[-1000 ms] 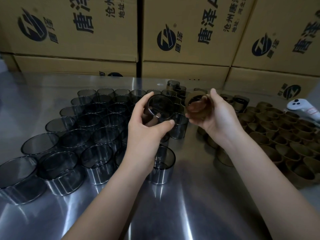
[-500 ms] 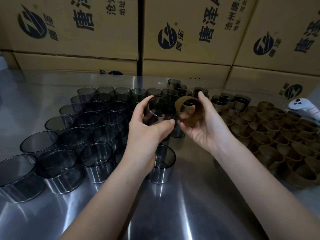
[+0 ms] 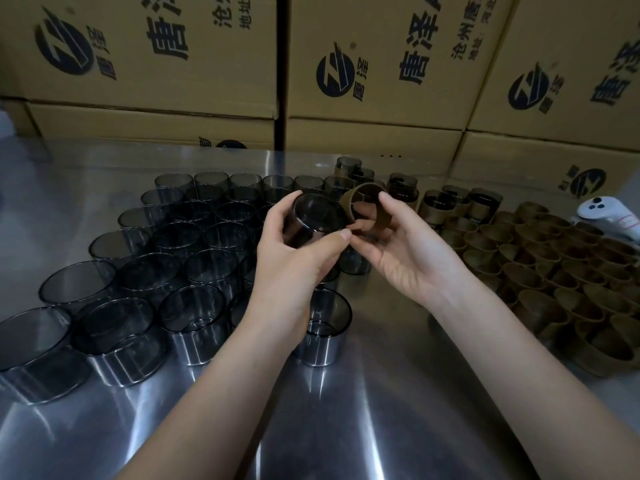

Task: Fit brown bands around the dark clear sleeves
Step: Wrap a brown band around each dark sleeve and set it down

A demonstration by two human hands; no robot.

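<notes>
1. One sleeve (image 3: 313, 216) is gripped in the left hand (image 3: 291, 268), fingers and thumb curled round it, raised above the table (image 3: 346, 410) at centre.
2. One band (image 3: 381, 223) is pinched by the right hand (image 3: 408, 258), its rim touching the sleeve's right edge.
3. Over thirty loose sleeves (image 3: 194, 237) are stood on the left; an exact count is prevented by overlap.
4. Dozens of loose bands (image 3: 554, 271) are packed on the right; about six banded sleeves (image 3: 446, 206) are ranged beyond them.
5. One white controller (image 3: 609, 213) is laid at far right; three cartons (image 3: 381, 64) are stacked over lower ones.
6. A second ago band and sleeve were held apart; they have since been brought together.
</notes>
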